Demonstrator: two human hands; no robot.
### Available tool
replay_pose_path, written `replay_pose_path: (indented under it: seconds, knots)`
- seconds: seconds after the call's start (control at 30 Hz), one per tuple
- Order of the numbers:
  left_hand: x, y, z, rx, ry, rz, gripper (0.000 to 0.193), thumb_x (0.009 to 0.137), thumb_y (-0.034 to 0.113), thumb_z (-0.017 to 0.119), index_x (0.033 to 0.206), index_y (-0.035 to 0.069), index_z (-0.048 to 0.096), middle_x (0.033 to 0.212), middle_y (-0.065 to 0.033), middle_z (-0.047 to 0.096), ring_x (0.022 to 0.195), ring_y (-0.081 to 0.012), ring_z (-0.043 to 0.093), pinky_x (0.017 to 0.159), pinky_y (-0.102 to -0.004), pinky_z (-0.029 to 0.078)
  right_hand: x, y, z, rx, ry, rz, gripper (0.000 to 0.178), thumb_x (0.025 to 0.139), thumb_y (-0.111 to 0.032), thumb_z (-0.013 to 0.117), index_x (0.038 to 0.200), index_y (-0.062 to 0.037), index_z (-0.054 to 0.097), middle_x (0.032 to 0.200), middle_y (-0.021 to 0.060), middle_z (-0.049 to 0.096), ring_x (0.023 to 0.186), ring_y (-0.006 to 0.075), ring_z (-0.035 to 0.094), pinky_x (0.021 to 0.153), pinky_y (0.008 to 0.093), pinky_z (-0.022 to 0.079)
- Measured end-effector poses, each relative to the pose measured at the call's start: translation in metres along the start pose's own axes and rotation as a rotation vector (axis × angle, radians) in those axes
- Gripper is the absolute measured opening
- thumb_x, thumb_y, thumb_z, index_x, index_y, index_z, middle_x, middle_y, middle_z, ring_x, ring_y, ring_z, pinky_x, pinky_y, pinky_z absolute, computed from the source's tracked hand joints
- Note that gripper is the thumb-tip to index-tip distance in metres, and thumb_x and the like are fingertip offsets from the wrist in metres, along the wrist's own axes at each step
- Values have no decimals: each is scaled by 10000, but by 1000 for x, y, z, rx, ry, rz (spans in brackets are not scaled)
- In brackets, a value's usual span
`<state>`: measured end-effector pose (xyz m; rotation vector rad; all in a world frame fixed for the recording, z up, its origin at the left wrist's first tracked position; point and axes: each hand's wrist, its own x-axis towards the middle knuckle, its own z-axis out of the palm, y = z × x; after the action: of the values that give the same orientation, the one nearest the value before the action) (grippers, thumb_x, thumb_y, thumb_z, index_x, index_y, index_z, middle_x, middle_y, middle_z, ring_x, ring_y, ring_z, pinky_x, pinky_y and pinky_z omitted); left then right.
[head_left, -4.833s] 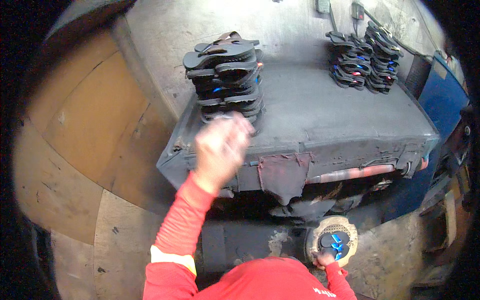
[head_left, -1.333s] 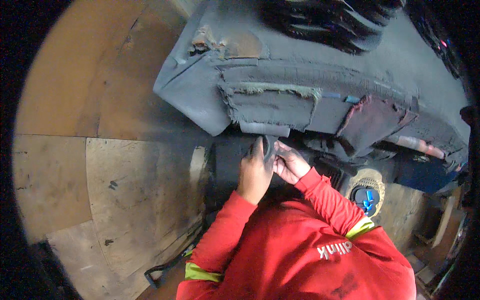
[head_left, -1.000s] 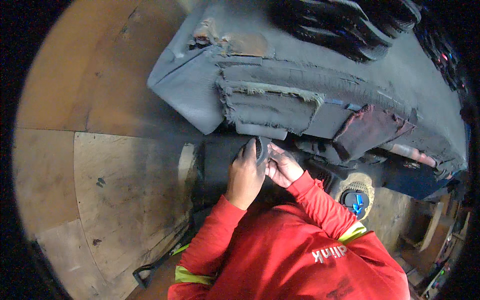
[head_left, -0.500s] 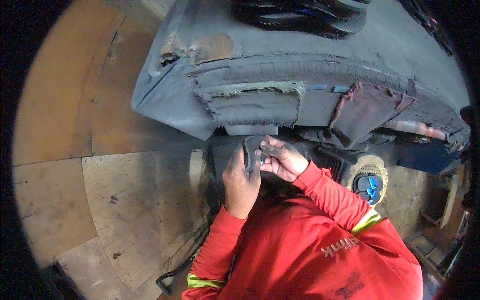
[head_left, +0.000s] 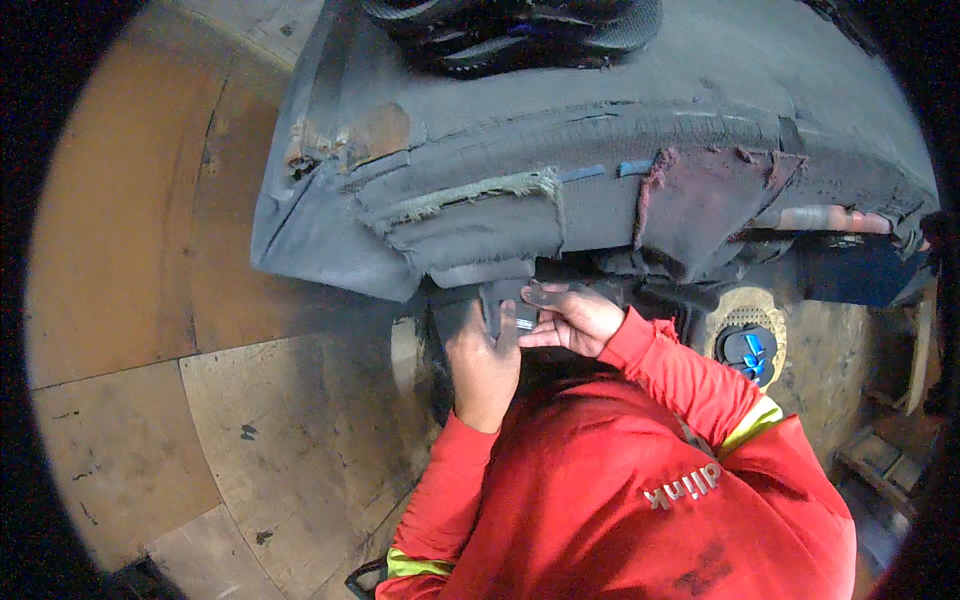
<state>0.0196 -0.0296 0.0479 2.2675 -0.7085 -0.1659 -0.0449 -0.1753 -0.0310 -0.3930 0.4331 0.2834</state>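
Close in front of my body, both hands meet at a curved dark grey piece point(head_left: 492, 302), which looks like part of a foam shoe sole. My left hand point(head_left: 482, 365) is closed around its near end, thumb upward. My right hand point(head_left: 580, 318) pinches at its right side with thumb and fingers. Between the hands shows a small black patch with a pale marking point(head_left: 524, 318); whether it belongs to the piece I cannot tell. The fingers hide much of the piece. Just beyond lies the frayed front edge of a grey cloth-covered bench point(head_left: 590, 215).
A heap of black soles point(head_left: 520, 35) lies on the bench top. To the right, dark pads with blue marks point(head_left: 748, 355) sit on a beige perforated surface point(head_left: 742, 303). Wooden boards point(head_left: 290, 430) cover the floor at left. A wooden frame point(head_left: 880, 465) stands at far right.
The view has shifted, so the bench appears further left. The grey piece has been turned between my hands, its broad face now less visible. The black patch with its pale marking has come into sight.
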Motion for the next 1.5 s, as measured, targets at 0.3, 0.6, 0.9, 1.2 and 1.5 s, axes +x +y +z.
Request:
replay_pose_path:
  seconds: [0.3,0.6,0.9,1.2,1.5]
  knots:
    - [-5,5,4,-30,34,55,196,926,132,643,1040,-20,596,827,-260,653,757,-438,664,620,-469,505,7,13,-7,149,-184,-163,256,1005,-142,570,1254,-90,545,1043,-7,636,1014,181,664,944,413,570]
    - [4,-1,2,-56,-60,-56,210,922,166,653,889,-27,577,733,-276,624,707,-445,657,578,-466,482,5,-4,-13,-26,-1,17,262,1022,-173,538,1234,-18,540,1089,111,674,949,212,705,864,388,619]
    - [-27,22,-38,-37,86,67,166,945,110,617,1045,-22,604,826,-236,652,723,-388,672,637,-426,507,-17,5,40,-68,-22,-81,220,993,-159,600,1158,-15,583,1074,77,668,874,188,712,816,363,627]
    - [-88,-3,-38,-365,29,-99,483,930,174,683,1330,-34,510,1207,-222,622,1100,-390,625,947,-389,491,-27,47,34,29,-100,-179,689,963,-20,600,1536,-194,258,1216,44,623,1081,193,640,952,398,556]
    - [-11,-24,-20,205,72,235,483,859,170,736,1260,-45,573,1108,-239,653,1017,-411,625,960,-452,457,38,32,-6,222,-346,-114,292,1000,-142,582,1256,-107,444,1086,23,607,1026,215,666,914,396,575]
